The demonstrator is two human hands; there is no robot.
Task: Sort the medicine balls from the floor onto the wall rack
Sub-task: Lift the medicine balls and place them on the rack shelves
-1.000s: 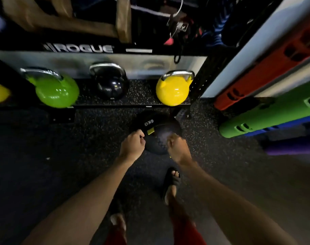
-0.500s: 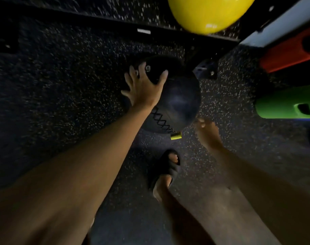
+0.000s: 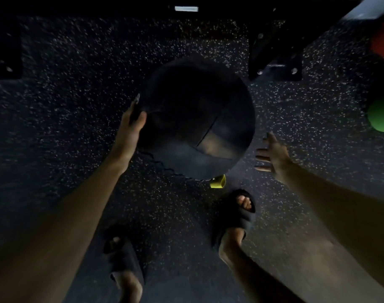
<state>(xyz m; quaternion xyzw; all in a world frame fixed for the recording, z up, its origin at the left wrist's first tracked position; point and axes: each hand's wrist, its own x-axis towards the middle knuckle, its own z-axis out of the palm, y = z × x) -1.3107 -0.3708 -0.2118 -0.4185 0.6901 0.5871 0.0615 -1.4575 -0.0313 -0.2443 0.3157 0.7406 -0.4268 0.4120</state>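
A black medicine ball (image 3: 195, 119) with zigzag stitching and a small yellow tag (image 3: 218, 182) sits on the dark speckled floor in the middle of the view. My left hand (image 3: 129, 130) presses against the ball's left side, fingers curled round its edge. My right hand (image 3: 272, 154) hovers just right of the ball, fingers spread, with a small gap between it and the ball. The wall rack's shelves are out of view.
A black bolted rack foot (image 3: 276, 62) stands just beyond the ball at upper right. Ends of a red tube (image 3: 383, 43) and a green tube (image 3: 381, 115) show at the right edge. My two sandalled feet (image 3: 237, 217) stand close below the ball.
The camera has dipped lower and closer. My left hand slid from the top of the ball to its left side. My right hand opened and rose beside the ball's right.
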